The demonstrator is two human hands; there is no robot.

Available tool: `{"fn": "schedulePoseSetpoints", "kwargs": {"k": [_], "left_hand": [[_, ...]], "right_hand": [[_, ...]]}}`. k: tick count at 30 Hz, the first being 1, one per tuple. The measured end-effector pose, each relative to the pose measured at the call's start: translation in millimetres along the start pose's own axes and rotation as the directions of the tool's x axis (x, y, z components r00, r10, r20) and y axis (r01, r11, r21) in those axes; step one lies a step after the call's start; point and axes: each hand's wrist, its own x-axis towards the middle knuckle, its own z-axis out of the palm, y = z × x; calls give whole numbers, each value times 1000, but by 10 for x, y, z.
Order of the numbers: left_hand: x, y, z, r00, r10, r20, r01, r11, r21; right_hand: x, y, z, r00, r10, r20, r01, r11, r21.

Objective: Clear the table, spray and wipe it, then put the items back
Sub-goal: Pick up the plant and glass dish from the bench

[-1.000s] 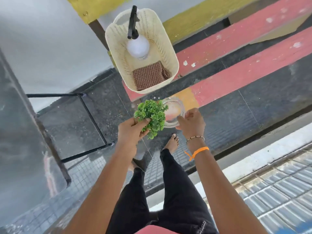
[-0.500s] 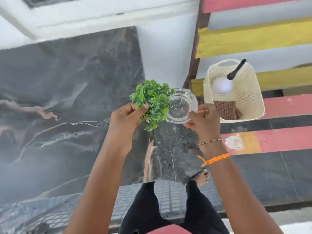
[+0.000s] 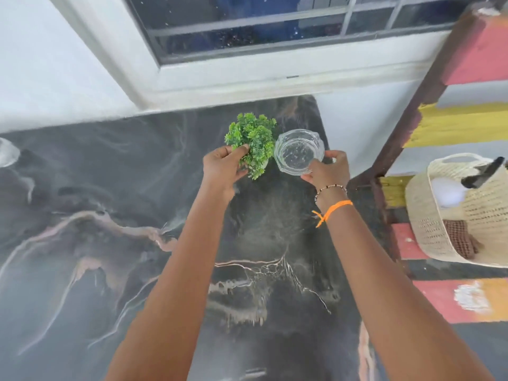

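My left hand [image 3: 224, 167] is curled around the side of a small green plant [image 3: 251, 141], thumb on the leaves and fingers wrapped beneath. My right hand [image 3: 327, 169] pinches the near rim of a clear glass jar [image 3: 298, 151], thumb on one side and fingers on the other. Plant and jar sit just beside each other, almost touching, at the far end of the desk [image 3: 110, 215] near its right-hand corner. I cannot tell whether either one rests on the surface or is a little above it.

Half a second ago both were held up in front of me, with the floor and my legs showing below them. Now my arms are stretched further forward and both items are over the desk top. A second ago I was turned toward the basket, with the items above the floor.

On my right wrist are a beaded bracelet [image 3: 331, 188] and an orange band [image 3: 331, 210]. The desk is dark marble-patterned, glossy, with pale and pinkish veins. Beyond it are a white wall and a window [image 3: 275, 28]. To the right, well apart from the desk, a cream woven basket [image 3: 428, 224] sits on a red and yellow striped bench [image 3: 453, 298], holding a white spray bottle [image 3: 448, 193] with a black nozzle and a brown checked cloth [image 3: 459, 237].
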Motion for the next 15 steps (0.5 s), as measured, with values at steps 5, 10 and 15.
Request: {"fn": "schedulePoseSetpoints", "kwargs": {"k": [5,10,15], "left_hand": [[465,129,167,999,44,-24,-44,999,-4],[799,236,339,997,82,-13,-82,997,6],[984,311,498,998,58,-10,-58,997,-45]], "right_hand": [[415,-188,348,996,-25,-87,18,997,-71],[754,-305,571,993,-8,-115,-8,991,-134],[925,-353,676,993,-3,-117,-12,992,-129]]}}
